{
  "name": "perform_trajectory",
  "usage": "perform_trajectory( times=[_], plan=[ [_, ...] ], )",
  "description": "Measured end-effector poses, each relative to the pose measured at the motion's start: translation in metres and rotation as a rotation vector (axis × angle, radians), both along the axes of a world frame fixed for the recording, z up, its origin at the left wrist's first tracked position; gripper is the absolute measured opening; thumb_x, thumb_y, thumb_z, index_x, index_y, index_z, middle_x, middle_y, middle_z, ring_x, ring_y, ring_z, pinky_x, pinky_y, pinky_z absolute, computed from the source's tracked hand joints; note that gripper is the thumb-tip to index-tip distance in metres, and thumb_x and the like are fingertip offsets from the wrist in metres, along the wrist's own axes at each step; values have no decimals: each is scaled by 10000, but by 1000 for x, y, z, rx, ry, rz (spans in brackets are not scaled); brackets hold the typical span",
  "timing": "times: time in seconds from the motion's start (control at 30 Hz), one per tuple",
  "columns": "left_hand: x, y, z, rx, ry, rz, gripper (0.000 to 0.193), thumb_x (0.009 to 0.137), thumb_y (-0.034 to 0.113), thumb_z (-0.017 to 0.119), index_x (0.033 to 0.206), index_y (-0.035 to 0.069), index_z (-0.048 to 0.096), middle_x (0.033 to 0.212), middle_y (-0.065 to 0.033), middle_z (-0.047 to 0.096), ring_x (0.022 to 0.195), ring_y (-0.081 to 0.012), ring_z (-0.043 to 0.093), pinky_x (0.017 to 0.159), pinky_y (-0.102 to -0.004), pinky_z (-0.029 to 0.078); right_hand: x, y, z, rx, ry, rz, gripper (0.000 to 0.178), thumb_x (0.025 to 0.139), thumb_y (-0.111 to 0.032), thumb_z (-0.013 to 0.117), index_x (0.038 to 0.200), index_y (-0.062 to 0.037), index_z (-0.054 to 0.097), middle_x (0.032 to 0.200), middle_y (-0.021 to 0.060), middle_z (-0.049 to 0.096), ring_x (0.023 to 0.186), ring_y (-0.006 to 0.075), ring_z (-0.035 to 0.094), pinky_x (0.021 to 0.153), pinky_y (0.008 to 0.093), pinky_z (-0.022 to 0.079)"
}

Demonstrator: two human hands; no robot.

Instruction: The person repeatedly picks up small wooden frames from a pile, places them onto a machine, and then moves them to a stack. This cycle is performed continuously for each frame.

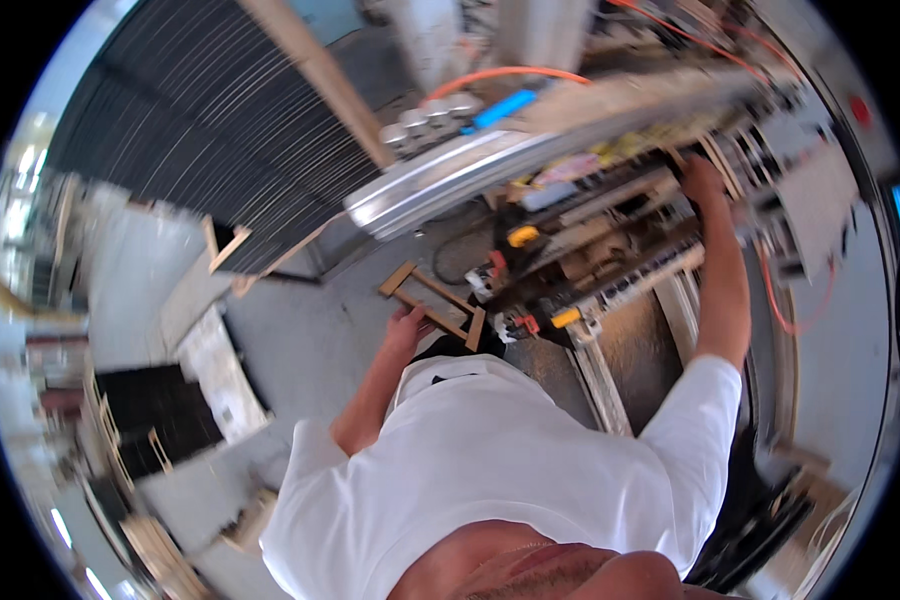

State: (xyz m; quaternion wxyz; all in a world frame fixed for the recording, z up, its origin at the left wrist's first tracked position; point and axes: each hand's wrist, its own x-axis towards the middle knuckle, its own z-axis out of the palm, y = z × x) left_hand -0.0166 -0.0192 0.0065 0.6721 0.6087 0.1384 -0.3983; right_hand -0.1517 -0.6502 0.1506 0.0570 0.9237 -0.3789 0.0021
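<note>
My left hand (407,326) is closed round one long side of a small rectangular wooden frame (477,328), held low in front of my waist. The frame has two long rails joined by shorter end pieces, and its middle is open. My right arm stretches far out over a long machine (620,235) with metal rails and a wooden bed. At its far right end, my right hand (704,182) is down beside a pale wooden strip (720,167). Its fingers are blurred and partly hidden, so what they touch cannot be made out.
Yellow clamps (522,236) and red fittings sit on the machine's near left end. Behind it runs a shiny metal beam (440,185) with an orange hose (510,72) above. A large dark slatted panel (210,120) stands at the far left. A black mat (158,415) lies on the grey floor.
</note>
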Motion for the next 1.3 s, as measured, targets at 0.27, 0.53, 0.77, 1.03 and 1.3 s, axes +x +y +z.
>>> perform_trajectory(
  times=[0.27,0.53,0.77,1.03,1.3],
  plan=[
    [20,27,-3,203,-242,57,288,879,185,605,1122,29,595,1005,-54,631,894,-166,602,758,-304,503,8,4,7,-8,208,-52,249,747,-171,685,960,-58,621,978,174,669,948,370,637,786,472,533],
    [70,118,8,359,-591,228,285,881,139,582,1105,-35,605,948,-92,677,842,-146,622,710,-311,501,16,17,17,-39,219,-3,391,633,-131,791,977,-19,641,1004,204,670,976,357,641,800,452,545],
    [158,254,53,226,-620,617,292,968,203,474,1078,-44,583,972,-104,672,807,-170,632,691,-290,506,15,33,31,37,-116,43,343,718,-264,694,952,-19,642,929,202,669,902,398,632,753,490,483],
    [318,369,125,174,-669,734,363,974,228,403,971,-68,613,853,-112,653,657,-148,573,599,-284,487,33,300,87,91,-1056,44,167,875,-136,671,972,-1,669,928,100,685,837,153,626,772,297,516],
    [537,403,46,315,-534,472,364,943,255,452,1028,-61,613,920,-155,667,789,-196,618,697,-309,498,102,538,-48,833,-758,40,79,849,-42,642,924,-19,630,852,74,663,817,155,622,764,278,506]
  ],
)
